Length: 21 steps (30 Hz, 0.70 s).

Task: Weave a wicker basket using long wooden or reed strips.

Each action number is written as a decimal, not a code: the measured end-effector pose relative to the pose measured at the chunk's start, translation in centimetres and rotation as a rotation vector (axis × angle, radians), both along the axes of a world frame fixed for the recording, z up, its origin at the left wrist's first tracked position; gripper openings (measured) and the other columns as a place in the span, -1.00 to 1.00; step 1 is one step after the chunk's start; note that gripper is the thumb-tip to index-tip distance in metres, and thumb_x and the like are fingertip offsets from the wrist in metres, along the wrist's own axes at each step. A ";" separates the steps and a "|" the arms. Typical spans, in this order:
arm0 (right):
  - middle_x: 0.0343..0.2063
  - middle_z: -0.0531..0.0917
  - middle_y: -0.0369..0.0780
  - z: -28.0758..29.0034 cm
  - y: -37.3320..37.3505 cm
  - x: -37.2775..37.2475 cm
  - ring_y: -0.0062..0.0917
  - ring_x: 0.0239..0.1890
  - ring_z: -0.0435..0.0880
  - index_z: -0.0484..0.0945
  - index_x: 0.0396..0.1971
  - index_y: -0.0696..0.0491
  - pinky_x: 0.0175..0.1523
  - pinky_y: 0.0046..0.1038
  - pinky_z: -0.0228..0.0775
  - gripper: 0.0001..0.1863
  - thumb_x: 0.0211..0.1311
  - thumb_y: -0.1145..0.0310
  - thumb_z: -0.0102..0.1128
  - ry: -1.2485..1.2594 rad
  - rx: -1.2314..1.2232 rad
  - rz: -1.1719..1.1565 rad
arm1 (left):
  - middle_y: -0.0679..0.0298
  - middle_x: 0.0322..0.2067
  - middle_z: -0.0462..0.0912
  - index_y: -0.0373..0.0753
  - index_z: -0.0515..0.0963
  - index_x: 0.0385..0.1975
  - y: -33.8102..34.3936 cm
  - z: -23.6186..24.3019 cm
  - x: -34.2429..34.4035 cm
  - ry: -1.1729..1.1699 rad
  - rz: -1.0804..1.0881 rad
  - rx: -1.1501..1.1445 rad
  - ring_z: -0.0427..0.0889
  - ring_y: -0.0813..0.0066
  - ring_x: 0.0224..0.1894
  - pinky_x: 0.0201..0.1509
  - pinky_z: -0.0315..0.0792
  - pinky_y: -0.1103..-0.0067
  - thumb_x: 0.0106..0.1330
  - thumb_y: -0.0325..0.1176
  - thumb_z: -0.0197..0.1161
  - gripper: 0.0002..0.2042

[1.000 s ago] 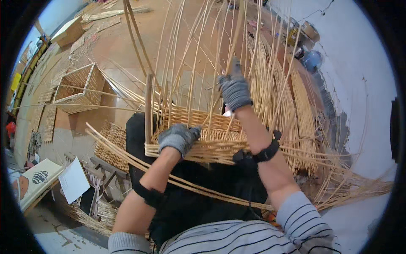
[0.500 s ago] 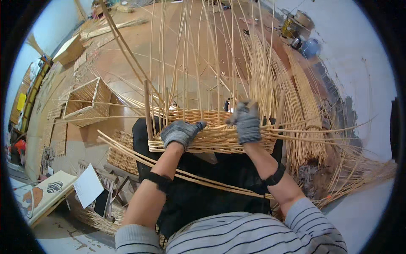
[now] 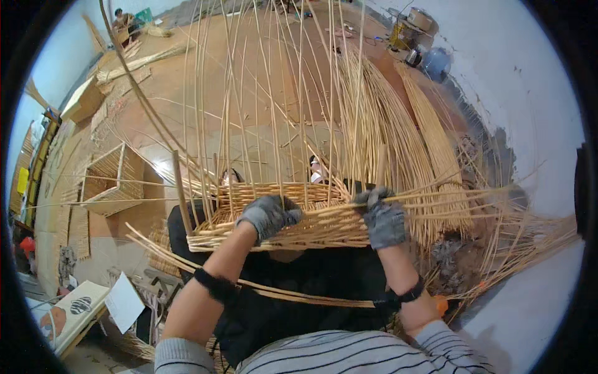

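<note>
A rectangular wicker basket [image 3: 324, 227], partly woven, rests on my lap with tall upright rods [image 3: 281, 118] rising from its sides. My left hand [image 3: 269, 218], in a grey knit glove, is closed over the top of the basket's near wall. Gloved the same way, my right hand [image 3: 382, 219] grips pale wicker rods [image 3: 436, 198] at the near right corner, and their loose ends stretch out to the right. A thicker corner post [image 3: 180, 193] stands at the basket's left end. My palms and the undersides of my fingers are hidden.
Long loose rods [image 3: 268, 293] lie across the black cloth [image 3: 286, 324] on my lap. Bundles of wicker [image 3: 386, 118] spread over the floor at right. An open wicker frame box [image 3: 118, 181] stands at left. Another person [image 3: 121, 25] is far back left.
My right hand has moved right and down, to the basket's right corner, and the rods there swing with it. The view has shifted, with the basket now lower in it.
</note>
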State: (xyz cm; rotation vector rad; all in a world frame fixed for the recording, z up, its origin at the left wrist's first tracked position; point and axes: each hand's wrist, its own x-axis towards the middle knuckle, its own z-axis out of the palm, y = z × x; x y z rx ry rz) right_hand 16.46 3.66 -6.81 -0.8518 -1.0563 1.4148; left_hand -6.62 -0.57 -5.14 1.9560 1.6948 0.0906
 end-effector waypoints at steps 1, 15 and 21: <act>-0.51 0.52 -0.20 1.1 0.7 0.5 -0.37 -0.39 0.58 0.40 -0.42 0.07 -0.23 -0.28 0.47 -0.93 0.16 0.42 0.06 0.179 -0.061 0.114 | 0.14 -0.30 0.62 -0.06 0.58 -0.22 -0.3 -0.3 0.1 -0.138 0.208 -0.163 0.61 0.21 -0.29 -0.18 0.44 0.39 0.13 -0.03 0.11 -0.67; -0.63 0.32 -0.36 2.7 2.3 -4.0 -0.66 -0.75 0.23 0.22 0.03 -0.06 -0.51 -0.52 0.45 -0.70 0.30 0.37 -0.20 -0.195 0.274 -0.244 | 0.04 -0.13 0.54 -0.20 0.55 -0.18 0.2 -0.5 -0.3 0.027 0.389 -0.206 0.50 0.12 -0.05 0.02 0.36 0.34 0.14 0.20 -0.10 -0.42; -0.65 0.36 -0.30 2.8 -0.9 -1.7 -0.49 -0.62 0.39 0.34 -0.25 0.07 -0.47 -0.39 0.40 -0.85 0.16 0.46 -0.08 -0.557 0.396 -0.299 | 0.07 -0.08 0.52 -0.19 0.51 -0.10 0.1 0.5 2.5 0.035 0.705 -0.119 0.49 0.14 -0.02 0.02 0.35 0.34 -0.01 0.31 0.04 -0.31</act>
